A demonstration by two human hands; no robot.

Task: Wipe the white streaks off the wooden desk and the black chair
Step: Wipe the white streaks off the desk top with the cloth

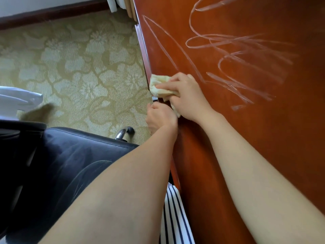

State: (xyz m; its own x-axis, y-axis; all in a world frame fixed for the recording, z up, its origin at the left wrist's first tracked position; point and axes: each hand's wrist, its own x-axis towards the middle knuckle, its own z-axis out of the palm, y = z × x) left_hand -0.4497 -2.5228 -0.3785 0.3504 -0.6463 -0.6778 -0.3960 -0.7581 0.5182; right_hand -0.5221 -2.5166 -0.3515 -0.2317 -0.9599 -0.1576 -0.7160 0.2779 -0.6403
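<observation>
Nearest, the black chair [70,164], its seat faintly white-lined, sits left of the wooden desk [246,147], with striped fabric [174,217] between them. At the desk's left edge the left hand [161,118] curls, its grasp hidden, and just beyond it the right hand [186,97] clutches a yellowish cloth [159,85] against the wood. Farther on, white streaks [237,55] loop over the desktop, and patterned green carpet [79,67] runs to a dark baseboard [52,13].

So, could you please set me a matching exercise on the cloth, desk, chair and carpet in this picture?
1 pale yellow cloth
2 reddish-brown wooden desk
3 black leather chair
4 green patterned carpet

A faint white streaks on its seat
B lies beside the desk
C gripped by the right hand
D bold white scribbles on top

Pairs: 1-C, 2-D, 3-A, 4-B
</observation>
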